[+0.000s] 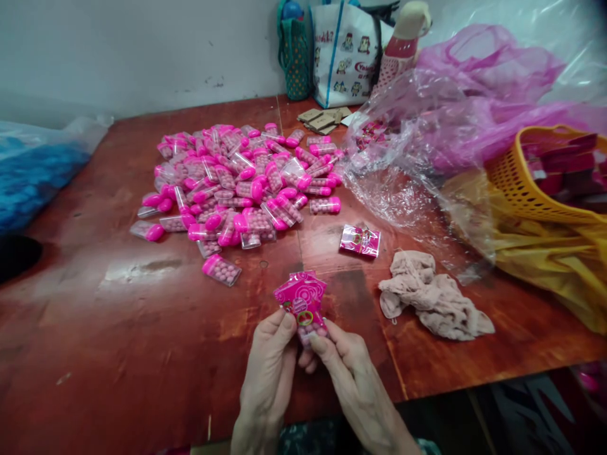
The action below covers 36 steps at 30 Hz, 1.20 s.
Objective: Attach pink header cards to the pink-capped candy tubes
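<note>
Near the table's front edge, my left hand (271, 357) is closed, its thumb and fingers pinching a pink printed wrapper (300, 294) with a swirl pattern. My right hand (348, 366) grips the lower end of a small clear bottle of pink balls (310, 330), which meets the wrapper between my hands. Whether the bottle is partly inside the wrapper, I cannot tell. Just beyond lies a single bottle with a bright pink cap (222, 270). Behind it spreads a heap of similar capped bottles (237, 177). A stack of pink printed wrappers (359, 241) rests to the right.
A crumpled beige cloth (434, 297) lies right of my hands. Behind it are clear plastic film (398, 170), a pink plastic bag (493, 69) and a yellow basket (521, 167). A white printed bag (344, 60) stands against the wall. Blue bagged items (38, 174) sit at left.
</note>
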Each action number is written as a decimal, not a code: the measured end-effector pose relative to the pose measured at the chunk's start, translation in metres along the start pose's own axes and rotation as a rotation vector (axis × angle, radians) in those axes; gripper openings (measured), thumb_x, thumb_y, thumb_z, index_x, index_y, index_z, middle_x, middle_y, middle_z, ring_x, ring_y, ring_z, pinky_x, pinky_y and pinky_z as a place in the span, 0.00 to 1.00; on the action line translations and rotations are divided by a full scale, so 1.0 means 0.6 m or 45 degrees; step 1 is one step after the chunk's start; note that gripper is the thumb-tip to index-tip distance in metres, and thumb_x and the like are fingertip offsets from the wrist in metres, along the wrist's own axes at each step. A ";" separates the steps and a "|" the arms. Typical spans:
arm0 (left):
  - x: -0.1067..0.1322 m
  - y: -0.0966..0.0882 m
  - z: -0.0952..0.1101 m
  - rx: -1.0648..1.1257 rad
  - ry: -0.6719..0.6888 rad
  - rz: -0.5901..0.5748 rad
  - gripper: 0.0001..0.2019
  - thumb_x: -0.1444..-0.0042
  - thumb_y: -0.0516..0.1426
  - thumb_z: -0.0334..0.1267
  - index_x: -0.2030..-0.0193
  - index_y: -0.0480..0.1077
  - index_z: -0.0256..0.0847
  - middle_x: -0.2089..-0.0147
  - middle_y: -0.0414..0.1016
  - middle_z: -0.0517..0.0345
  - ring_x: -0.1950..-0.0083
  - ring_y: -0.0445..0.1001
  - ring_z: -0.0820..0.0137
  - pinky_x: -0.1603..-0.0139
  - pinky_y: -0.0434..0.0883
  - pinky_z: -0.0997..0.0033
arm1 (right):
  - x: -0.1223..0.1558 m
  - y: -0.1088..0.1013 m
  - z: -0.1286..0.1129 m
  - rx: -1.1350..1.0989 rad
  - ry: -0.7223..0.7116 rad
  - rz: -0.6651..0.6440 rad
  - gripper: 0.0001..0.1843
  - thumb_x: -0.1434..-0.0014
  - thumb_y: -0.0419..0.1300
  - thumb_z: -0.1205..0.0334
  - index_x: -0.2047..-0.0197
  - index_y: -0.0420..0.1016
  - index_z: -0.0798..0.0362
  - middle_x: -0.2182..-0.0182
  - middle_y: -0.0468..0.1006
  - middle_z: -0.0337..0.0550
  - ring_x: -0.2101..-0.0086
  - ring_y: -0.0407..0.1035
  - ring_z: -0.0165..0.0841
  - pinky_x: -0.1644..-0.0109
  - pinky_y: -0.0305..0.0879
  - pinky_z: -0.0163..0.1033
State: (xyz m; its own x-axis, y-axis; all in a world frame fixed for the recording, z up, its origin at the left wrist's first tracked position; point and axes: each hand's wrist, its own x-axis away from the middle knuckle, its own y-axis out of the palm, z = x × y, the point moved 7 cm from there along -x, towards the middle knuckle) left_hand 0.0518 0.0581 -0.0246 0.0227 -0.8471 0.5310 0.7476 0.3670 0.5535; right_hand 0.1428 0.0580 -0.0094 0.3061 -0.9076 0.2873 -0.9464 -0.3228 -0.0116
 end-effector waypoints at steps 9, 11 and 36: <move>-0.007 -0.010 0.008 -0.009 0.023 -0.022 0.13 0.47 0.55 0.45 0.74 0.67 0.36 0.80 0.67 0.61 0.85 0.62 0.78 0.85 0.62 0.77 | -0.003 0.006 -0.001 -0.119 0.044 -0.078 0.18 0.36 0.46 0.54 0.70 0.69 0.54 0.73 0.72 0.39 0.69 0.67 0.30 0.62 0.62 0.35; -0.009 -0.015 0.015 -0.047 0.043 0.018 0.09 0.47 0.57 0.39 0.74 0.68 0.36 0.79 0.68 0.61 0.83 0.64 0.78 0.83 0.64 0.77 | -0.005 0.006 0.002 -0.114 0.056 -0.081 0.18 0.36 0.46 0.54 0.68 0.70 0.54 0.73 0.73 0.40 0.69 0.67 0.30 0.62 0.63 0.35; 0.006 -0.018 0.028 -0.126 0.147 0.086 0.11 0.47 0.56 0.39 0.75 0.68 0.35 0.82 0.68 0.60 0.85 0.64 0.75 0.88 0.61 0.77 | 0.005 0.014 -0.019 -0.251 -0.048 -0.217 0.12 0.37 0.49 0.59 0.56 0.69 0.55 0.71 0.72 0.39 0.74 0.68 0.27 0.66 0.65 0.34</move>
State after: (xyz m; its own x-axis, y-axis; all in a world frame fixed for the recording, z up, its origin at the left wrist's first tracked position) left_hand 0.0326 0.0575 -0.0176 0.1473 -0.8623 0.4845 0.8032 0.3901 0.4502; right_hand 0.1347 0.0556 0.0022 0.4628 -0.8552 0.2335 -0.8816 -0.4166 0.2217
